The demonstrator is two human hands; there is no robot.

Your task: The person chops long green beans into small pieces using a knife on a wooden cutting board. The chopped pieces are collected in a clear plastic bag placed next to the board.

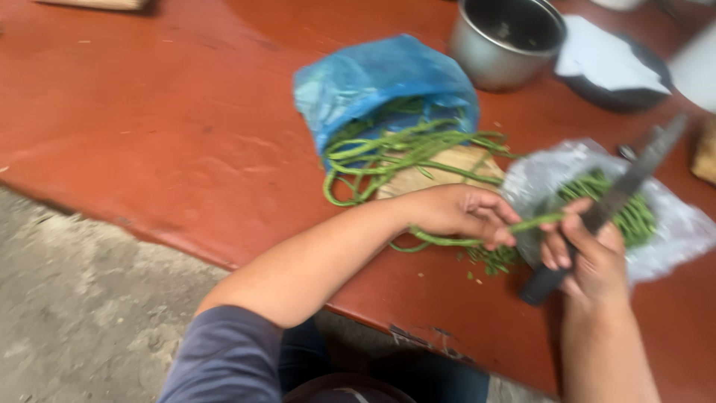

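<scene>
A long green bean (477,237) stretches between both hands over the red table (149,142). The left hand (459,213) pinches it, fingers curled; the right hand (589,257) grips a knife (608,205), fist tight. Behind, more beans spill from a blue bag (380,82).

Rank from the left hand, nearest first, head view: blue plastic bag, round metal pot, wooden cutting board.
1. Wooden cutting board: just beyond the left hand, under the long green beans.
2. Blue plastic bag: farther back, slightly left.
3. Round metal pot: farthest, at the table's far side, to the right.
</scene>
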